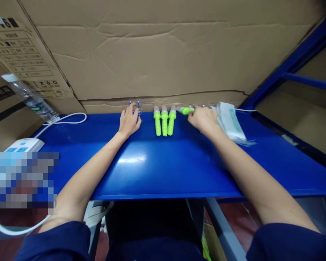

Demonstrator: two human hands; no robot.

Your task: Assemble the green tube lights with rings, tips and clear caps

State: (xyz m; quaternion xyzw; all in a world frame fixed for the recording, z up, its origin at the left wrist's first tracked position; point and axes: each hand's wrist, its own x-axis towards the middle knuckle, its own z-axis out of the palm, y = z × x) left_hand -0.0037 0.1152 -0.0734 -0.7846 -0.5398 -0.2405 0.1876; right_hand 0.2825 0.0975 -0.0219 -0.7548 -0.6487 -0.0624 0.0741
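Three neon-green pens with clear caps (164, 121) lie side by side at the back of the blue shelf (163, 166), tips toward me. My left hand (129, 121) rests palm down to their left, its fingertips on some small clear caps (135, 105) by the cardboard wall. My right hand (203, 119) lies to the right of the three pens, fingers closed on another green pen (185, 110) lying crosswise.
A stack of white sealed packets (230, 123) sits right of my right hand. A clear plastic bottle (29, 98), a white cable (67, 119) and a power strip (24, 145) are at the left. Cardboard boxes (157, 54) wall off the back; blue rack beams (296, 61) stand at the right.
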